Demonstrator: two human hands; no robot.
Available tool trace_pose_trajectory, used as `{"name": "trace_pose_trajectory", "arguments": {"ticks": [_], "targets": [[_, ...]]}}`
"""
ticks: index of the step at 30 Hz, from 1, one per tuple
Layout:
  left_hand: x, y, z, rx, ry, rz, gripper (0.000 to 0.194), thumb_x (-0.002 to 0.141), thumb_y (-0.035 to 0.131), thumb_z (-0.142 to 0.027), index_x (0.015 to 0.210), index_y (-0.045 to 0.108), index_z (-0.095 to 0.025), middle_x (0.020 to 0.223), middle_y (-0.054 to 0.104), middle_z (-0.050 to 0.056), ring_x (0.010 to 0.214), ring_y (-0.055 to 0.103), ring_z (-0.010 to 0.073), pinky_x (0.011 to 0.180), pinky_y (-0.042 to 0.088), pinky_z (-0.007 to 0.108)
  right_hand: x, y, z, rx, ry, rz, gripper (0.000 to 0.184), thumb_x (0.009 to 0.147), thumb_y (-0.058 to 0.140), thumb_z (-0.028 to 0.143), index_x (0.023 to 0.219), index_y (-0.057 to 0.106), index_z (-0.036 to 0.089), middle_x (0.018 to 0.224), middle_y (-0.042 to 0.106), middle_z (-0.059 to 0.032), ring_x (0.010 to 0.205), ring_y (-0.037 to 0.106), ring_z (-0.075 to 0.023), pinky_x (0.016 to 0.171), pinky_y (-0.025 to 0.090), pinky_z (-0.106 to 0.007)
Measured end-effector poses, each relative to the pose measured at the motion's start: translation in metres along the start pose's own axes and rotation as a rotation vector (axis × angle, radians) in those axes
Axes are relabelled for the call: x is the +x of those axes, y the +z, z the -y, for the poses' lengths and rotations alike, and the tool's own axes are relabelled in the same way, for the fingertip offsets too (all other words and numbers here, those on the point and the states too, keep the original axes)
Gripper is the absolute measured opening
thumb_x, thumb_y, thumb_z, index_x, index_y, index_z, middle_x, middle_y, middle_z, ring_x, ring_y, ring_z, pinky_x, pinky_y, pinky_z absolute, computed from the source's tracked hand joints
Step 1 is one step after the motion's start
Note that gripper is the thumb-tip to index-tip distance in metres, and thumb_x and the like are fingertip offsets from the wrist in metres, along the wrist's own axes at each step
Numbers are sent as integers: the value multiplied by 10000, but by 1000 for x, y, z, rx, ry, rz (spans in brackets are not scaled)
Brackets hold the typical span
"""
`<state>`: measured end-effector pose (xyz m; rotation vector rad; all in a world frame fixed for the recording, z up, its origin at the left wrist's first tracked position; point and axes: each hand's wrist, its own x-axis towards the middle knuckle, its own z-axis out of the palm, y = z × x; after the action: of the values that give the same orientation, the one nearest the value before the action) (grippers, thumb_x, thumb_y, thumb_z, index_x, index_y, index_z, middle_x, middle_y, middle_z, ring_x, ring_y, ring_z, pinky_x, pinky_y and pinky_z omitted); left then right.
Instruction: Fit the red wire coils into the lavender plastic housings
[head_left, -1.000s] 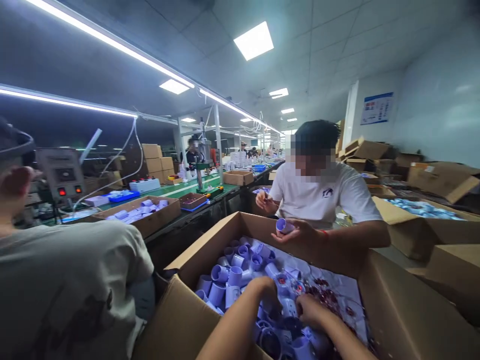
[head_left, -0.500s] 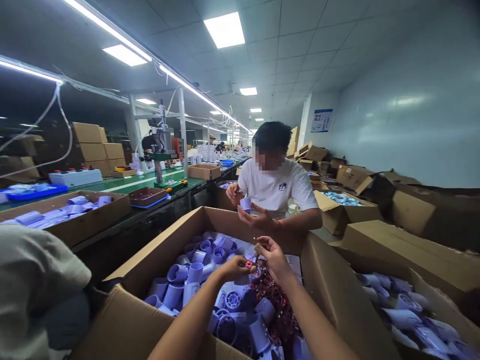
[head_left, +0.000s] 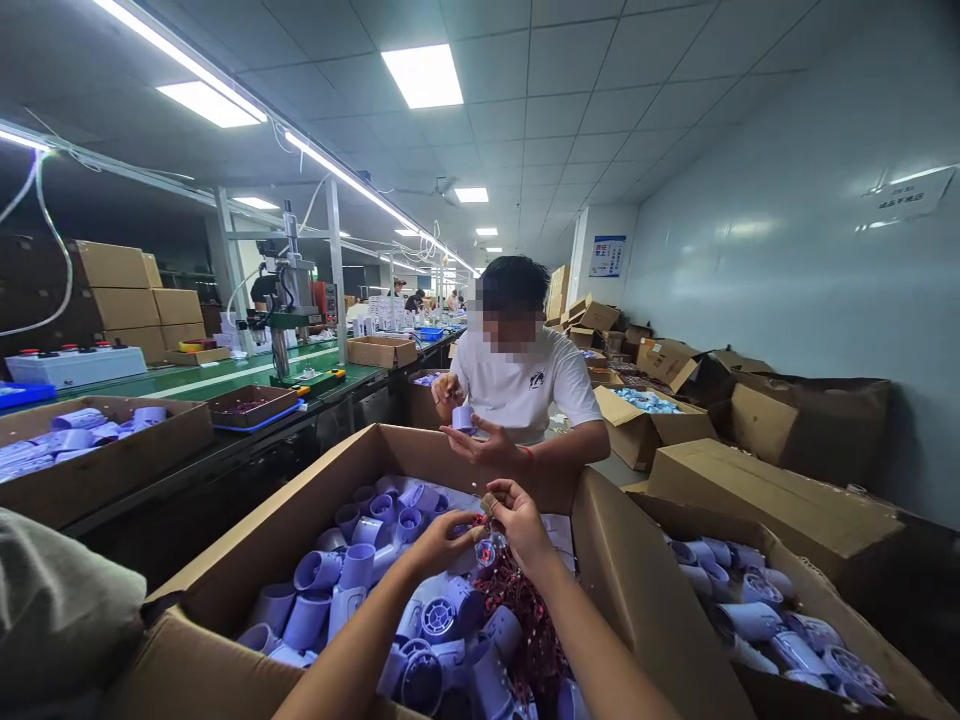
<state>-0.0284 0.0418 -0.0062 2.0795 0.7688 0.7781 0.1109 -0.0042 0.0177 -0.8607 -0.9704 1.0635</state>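
My left hand [head_left: 444, 543] is closed in a pinch above an open carton [head_left: 289, 503]. A small red part [head_left: 478, 519] shows at its fingertips, too small to name exactly. Just to the right, my right hand [head_left: 519, 522] also pinches, with tan coverings on the fingertips. What it grips is hidden; a tiny white tip [head_left: 474, 487] shows beside those fingers. Below lie many pale violet plastic cups [head_left: 358, 566], some with spoked round ends. A tangled heap of thin red wires [head_left: 517, 600] lies under my right hand.
Across the carton, a person in a white shirt [head_left: 499, 385] holds another violet cup [head_left: 463, 418]. A second carton of cups [head_left: 757, 610] stands on the right. To the left runs a green-topped bench [head_left: 247, 370] with a press machine [head_left: 289, 290]. A grey sleeve [head_left: 60, 610] is at lower left.
The view has turned slightly right, so everything sits further left. My hands stay close together, still pinching; the red part at my left fingertips shows less than before.
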Motion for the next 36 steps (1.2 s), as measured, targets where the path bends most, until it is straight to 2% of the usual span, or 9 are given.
{"name": "trace_pose_trajectory", "arguments": {"ticks": [8,11,13,16,19,24,28,31,36], "targets": [[-1,3,3,23,84,42,328,772,596,-472,878,702,-180,968,668,73,923,561,218,876,400,268,-5,6,-5,-364,-182,71,313,621,714,454,767,642,187,691,643,-7,612,559,-139,589,446,-264],[1,5,4,-7,-15,18,401,800,537,-521,854,691,-154,844,655,39,811,547,182,759,410,249,0,-1,-3,-377,-216,-63,418,690,620,563,856,651,181,758,658,-32,586,534,-136,576,456,-276],[3,5,1,-127,-104,7,485,780,529,-588,863,684,-136,776,640,21,736,522,156,676,399,233,3,-8,-3,-377,-207,-127,484,677,608,614,884,652,179,780,662,-45,621,557,-153,622,477,-299],[1,3,-5,-417,-159,23,598,723,553,-662,997,668,-143,820,656,25,723,529,138,646,391,217,1,-12,-2,-403,-128,36,487,615,681,599,871,673,185,798,675,-51,728,605,-191,695,494,-325],[-4,-1,-11,-664,-205,63,637,643,642,-662,1034,664,-160,845,663,31,701,538,126,628,389,209,-5,-9,-1,-418,-71,144,445,584,727,561,817,675,185,767,669,-40,734,604,-191,664,493,-309],[-12,-1,-16,-835,-300,98,536,597,751,-550,942,672,-148,757,637,23,643,536,120,617,399,225,-10,-2,2,-365,-104,135,421,557,760,533,760,646,182,752,653,-28,726,590,-175,675,477,-292],[-10,-2,-15,-877,-346,136,544,662,639,-656,831,642,-139,699,626,21,600,549,117,598,421,230,-6,-3,5,-331,-185,33,412,573,747,552,700,629,179,671,626,-15,658,561,-158,643,457,-283],[-3,-9,-8,-1047,-402,60,558,744,500,-700,806,605,-155,682,630,17,558,552,116,561,435,235,-3,-7,10,-176,-187,-47,444,548,755,572,702,597,187,623,591,8,562,499,-123,532,405,-247],[9,-21,5,-1267,-407,-181,341,858,497,-479,781,576,-157,659,615,4,628,593,124,687,492,253,-9,-11,19,29,-171,24,388,566,793,490,742,616,192,699,646,-16,562,512,-115,532,414,-248]]}}
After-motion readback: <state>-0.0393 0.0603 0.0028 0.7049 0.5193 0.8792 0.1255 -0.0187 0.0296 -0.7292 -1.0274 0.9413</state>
